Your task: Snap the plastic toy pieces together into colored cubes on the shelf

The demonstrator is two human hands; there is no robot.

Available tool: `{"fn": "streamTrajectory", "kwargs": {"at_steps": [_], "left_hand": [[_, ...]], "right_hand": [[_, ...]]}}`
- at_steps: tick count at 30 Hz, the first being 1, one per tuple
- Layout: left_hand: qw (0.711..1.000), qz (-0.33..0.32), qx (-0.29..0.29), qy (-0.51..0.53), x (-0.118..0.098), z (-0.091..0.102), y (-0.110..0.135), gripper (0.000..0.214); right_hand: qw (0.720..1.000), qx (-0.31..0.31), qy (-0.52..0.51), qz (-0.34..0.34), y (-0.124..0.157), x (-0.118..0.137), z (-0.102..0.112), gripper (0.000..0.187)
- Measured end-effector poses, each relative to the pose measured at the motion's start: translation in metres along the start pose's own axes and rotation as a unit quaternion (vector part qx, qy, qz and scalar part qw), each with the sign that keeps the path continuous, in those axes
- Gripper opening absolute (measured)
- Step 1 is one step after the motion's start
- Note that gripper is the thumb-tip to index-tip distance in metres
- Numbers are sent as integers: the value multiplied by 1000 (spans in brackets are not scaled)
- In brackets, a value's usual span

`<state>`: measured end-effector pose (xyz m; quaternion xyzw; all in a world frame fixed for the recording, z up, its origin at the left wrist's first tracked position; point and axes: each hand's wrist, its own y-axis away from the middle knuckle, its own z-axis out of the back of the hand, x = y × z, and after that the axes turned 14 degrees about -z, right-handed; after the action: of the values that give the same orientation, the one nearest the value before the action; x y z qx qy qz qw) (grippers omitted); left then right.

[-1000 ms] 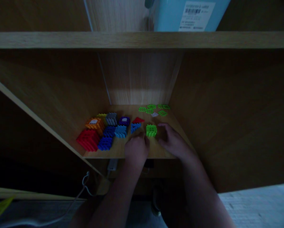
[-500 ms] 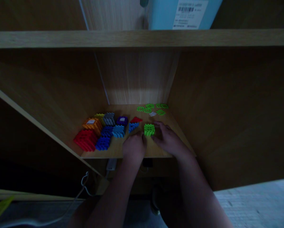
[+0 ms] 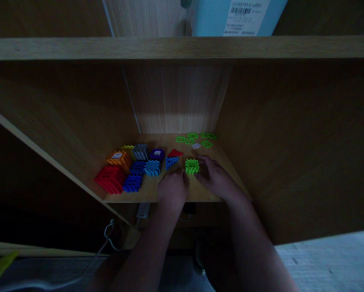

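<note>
A squared stack of bright green toothed plastic tiles [image 3: 192, 166] stands on the shelf between my hands. My left hand [image 3: 173, 187] is curled, knuckles up, with its fingertips at the stack's left front edge; its other fingers are hidden under the palm. My right hand [image 3: 216, 176] spans the stack's right side, forefinger by the back corner and thumb by the front corner. Just left of the green stack lie blue triangular tiles [image 3: 171, 162] and a red triangular piece [image 3: 175, 153]. A light blue tile stack [image 3: 153, 168] stands further left.
Red [image 3: 110, 179], orange [image 3: 119, 160], grey [image 3: 141, 151], purple [image 3: 157, 154] and dark blue [image 3: 132, 183] stacks crowd the left side. Several flat green pieces [image 3: 190, 141] and a white piece [image 3: 196, 146] lie at the back. An upper shelf board [image 3: 182, 48] crosses above; cabinet walls flank both sides.
The view has shifted very slightly. Both hands stay at the green stack, and no piece has visibly moved on the shelf.
</note>
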<state>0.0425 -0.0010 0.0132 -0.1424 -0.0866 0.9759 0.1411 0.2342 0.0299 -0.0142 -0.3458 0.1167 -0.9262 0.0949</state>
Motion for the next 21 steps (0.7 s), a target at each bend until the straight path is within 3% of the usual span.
{"fn": "streamTrajectory", "kwargs": {"at_steps": [21], "left_hand": [[1000,1,3,15,1,3,1,28]], "right_hand": [[998,31,-55,2,0,-8,1,62]]}}
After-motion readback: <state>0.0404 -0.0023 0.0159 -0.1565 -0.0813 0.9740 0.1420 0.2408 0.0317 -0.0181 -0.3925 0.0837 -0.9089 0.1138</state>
